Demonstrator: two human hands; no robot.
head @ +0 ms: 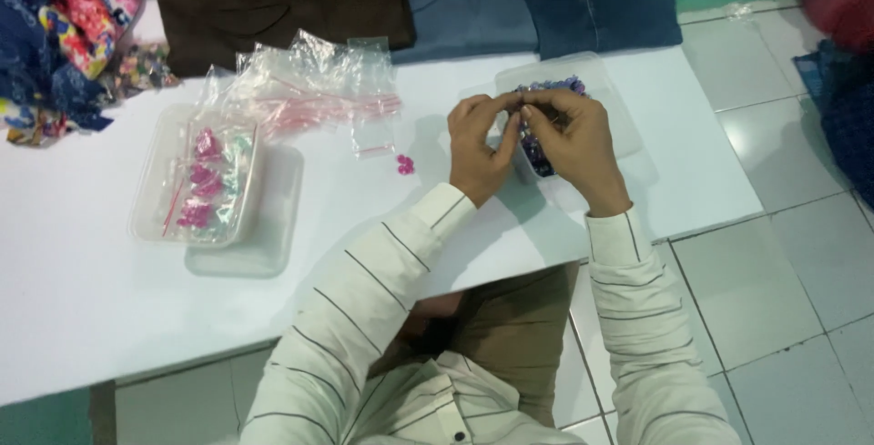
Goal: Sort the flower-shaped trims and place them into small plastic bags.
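Hands | left hand [478, 143] and right hand [572, 140] pinched together on something small (too tiny to tell) | above clear tub [608, 90] of purple beads [539, 156] | pink bead [405, 165] on white table [82, 290] nearby

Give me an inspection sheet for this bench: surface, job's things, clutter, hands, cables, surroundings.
Surface: white table, flat, edge toward the person.
Job's things: clear tub of purple beads under the hands; a small clear bag may be pinched between the fingertips, cannot tell.
Clutter: pile of clear zip bags; clear tub of bagged pink pieces resting on its lid; loose pink piece.
Hands: left hand and right hand meet over the beads.
Cables: nothing seen.
Surroundings: folded trousers, floral fabric, tiled floor.
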